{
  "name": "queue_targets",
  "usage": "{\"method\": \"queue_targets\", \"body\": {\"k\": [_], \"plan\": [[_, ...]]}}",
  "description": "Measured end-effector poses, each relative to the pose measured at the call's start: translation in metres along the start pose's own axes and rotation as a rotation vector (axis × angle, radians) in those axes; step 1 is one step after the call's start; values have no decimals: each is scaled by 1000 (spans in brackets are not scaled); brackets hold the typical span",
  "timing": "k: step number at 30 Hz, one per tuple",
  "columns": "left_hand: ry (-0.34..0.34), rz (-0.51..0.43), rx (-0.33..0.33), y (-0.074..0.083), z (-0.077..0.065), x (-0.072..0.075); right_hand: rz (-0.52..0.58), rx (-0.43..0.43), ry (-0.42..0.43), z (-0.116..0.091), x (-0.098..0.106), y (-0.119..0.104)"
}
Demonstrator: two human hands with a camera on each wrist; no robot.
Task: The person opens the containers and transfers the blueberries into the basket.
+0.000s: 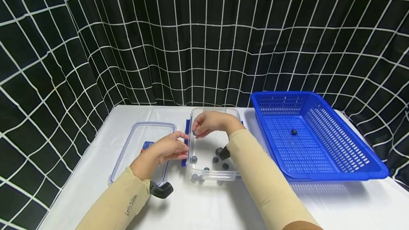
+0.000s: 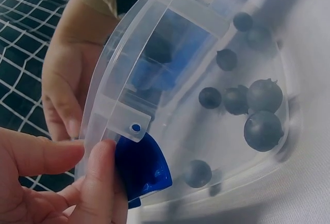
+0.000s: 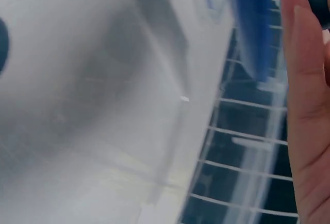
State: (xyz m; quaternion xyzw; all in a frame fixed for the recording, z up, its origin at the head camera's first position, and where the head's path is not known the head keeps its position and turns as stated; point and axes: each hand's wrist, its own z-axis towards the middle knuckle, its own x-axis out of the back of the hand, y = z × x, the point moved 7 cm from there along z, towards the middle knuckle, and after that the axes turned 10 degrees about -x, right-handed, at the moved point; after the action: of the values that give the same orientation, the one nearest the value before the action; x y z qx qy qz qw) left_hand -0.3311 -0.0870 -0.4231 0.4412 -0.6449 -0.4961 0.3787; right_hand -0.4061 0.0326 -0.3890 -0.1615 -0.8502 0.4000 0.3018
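Observation:
A clear plastic container (image 1: 207, 144) with blue side latches holds several dark blueberries (image 2: 264, 96), most of them towards its near end. At its left side my left hand (image 1: 170, 147) holds the edge, the thumb and fingers right at the blue latch (image 2: 142, 164). Over the container's far left part, my right hand (image 1: 211, 121) pinches a single blueberry (image 3: 318, 4) between thumb and fingertips. Only part of the right hand shows along the edge of the right wrist view.
A blue plastic basket (image 1: 319, 176) stands on the right with one blueberry (image 1: 294, 131) inside. The clear lid (image 1: 135, 130) with a blue seal lies to the left, partly under the left forearm. A dark gridded curtain (image 1: 204, 38) closes off the back of the white table (image 1: 105, 144).

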Motion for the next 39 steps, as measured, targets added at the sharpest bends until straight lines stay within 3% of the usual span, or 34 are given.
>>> {"method": "queue_targets", "body": {"k": [4,13,20,27,39], "plan": [[5,7,-4,0,0,0,-1,25,26,-12,12,-5],[16,20,-17,-2,3,0,-45,79,169,-54,51,-11],[20,34,-33,0,1,-1,31,143,238,-93,86,-14],[21,31,-35,0,2,-1,72,111,364,-125,118,8],[17,51,-22,-1,2,-1,82,73,520,-173,151,55]]}}
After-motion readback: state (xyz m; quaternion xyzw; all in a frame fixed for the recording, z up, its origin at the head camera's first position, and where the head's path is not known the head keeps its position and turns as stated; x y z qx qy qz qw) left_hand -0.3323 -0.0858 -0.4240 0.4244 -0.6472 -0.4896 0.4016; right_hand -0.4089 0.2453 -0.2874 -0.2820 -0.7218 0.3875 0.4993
